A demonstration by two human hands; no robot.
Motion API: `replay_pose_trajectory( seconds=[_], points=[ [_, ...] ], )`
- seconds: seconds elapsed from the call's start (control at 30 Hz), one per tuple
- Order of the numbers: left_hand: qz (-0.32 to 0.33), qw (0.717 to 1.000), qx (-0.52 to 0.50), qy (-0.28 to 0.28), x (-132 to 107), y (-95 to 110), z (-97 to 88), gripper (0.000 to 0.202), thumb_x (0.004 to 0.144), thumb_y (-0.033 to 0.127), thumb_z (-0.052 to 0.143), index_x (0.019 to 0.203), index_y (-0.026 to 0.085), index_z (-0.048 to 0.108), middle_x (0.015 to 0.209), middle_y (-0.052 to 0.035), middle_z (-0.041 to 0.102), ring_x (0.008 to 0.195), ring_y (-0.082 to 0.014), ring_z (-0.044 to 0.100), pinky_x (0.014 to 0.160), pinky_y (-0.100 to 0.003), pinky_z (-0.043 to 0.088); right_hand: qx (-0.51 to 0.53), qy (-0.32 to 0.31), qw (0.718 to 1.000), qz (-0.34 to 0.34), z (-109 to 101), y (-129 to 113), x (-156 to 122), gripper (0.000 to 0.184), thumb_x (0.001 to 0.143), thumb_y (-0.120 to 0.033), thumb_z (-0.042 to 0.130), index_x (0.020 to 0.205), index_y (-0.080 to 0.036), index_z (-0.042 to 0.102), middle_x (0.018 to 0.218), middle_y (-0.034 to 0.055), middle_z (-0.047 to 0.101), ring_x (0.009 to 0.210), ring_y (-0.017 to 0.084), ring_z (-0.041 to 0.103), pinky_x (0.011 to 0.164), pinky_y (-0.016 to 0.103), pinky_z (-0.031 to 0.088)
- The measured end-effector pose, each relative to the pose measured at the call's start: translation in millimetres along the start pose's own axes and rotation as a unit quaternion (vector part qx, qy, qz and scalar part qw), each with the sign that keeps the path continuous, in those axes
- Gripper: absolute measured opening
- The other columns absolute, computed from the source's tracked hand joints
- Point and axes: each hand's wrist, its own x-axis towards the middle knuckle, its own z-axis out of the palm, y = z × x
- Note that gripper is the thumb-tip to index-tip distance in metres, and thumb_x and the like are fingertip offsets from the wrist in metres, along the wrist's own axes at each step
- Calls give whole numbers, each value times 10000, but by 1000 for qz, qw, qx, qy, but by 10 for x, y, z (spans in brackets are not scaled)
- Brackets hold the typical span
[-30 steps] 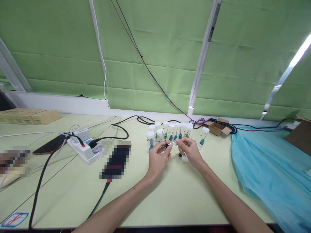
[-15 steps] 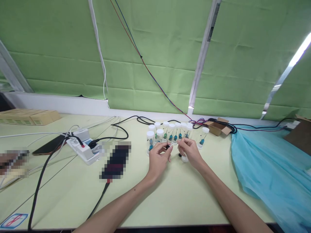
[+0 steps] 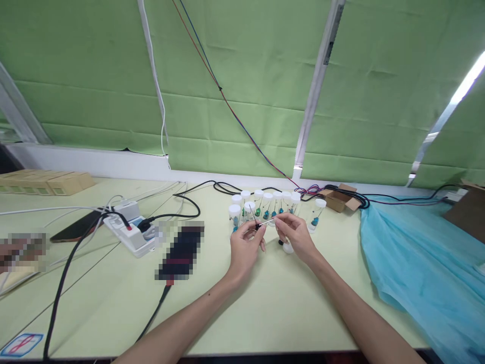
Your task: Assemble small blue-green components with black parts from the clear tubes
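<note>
My left hand (image 3: 244, 246) is closed, its thumb and fingers pinching a small black piece (image 3: 258, 227). From that piece a thin silvery rod (image 3: 267, 222) reaches across to my right hand (image 3: 294, 235), whose thumb and forefinger are closed on its far end. What exactly the black piece is, I cannot make out. Behind both hands stand several clear vials with white caps (image 3: 268, 196), holding blue-green pieces with thin stems. One such vial (image 3: 320, 203) stands apart on the right. Under my right hand lie a white round object (image 3: 288, 248) and a small black bit (image 3: 281, 242), partly hidden.
A white power strip (image 3: 132, 237) with plugs and cables sits left, beside a dark phone (image 3: 78, 226). A pixelated dark object (image 3: 182, 253) lies nearer. Small boxes (image 3: 45, 182) line the far left. An open carton (image 3: 341, 197) and blue sheet (image 3: 413, 253) are right.
My left hand has shifted slightly left with the black piece, and more of the silvery rod shows between my hands. My right hand has moved slightly left.
</note>
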Motion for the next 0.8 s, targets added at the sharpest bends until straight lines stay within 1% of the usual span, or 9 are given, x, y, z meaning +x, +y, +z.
replay_pose_trajectory(
  seconds=[0.1,0.27,0.53,0.67,0.8],
  points=[
    [0,1000,8,1,-3,11,10,252,735,363,711,846,144,655,644,-1,587,447,-96,521,471,-243,452,-1,10,1000,-1,3,-5,-4,261,782,-413,694,760,-166,612,569,-50,460,418,57,362,389,215,275],
    [10,1000,22,-2,-4,2,12,251,729,352,714,855,138,678,696,-13,595,455,-96,530,460,-240,452,-3,14,1000,6,3,-11,-7,316,776,-440,697,680,-174,558,518,-55,466,390,60,357,388,218,264],
    [35,998,34,-25,5,-76,1,260,737,376,710,871,153,697,866,-48,619,445,-74,533,449,-242,478,5,27,999,32,-2,-16,2,381,758,-493,699,632,-179,523,448,-56,465,365,57,325,384,217,240],
    [39,998,43,-28,-4,-65,4,256,732,370,718,874,157,708,836,-43,616,447,-69,526,442,-226,476,3,28,999,37,4,-22,3,429,751,-504,698,575,-189,466,424,-59,443,357,56,314,387,221,238],
    [50,997,49,-34,-31,-45,10,224,746,351,706,867,163,725,810,-34,586,492,-76,530,442,-216,482,13,26,999,40,8,-16,8,449,770,-478,687,539,-190,431,393,-72,393,347,49,290,385,221,208]
  ],
)
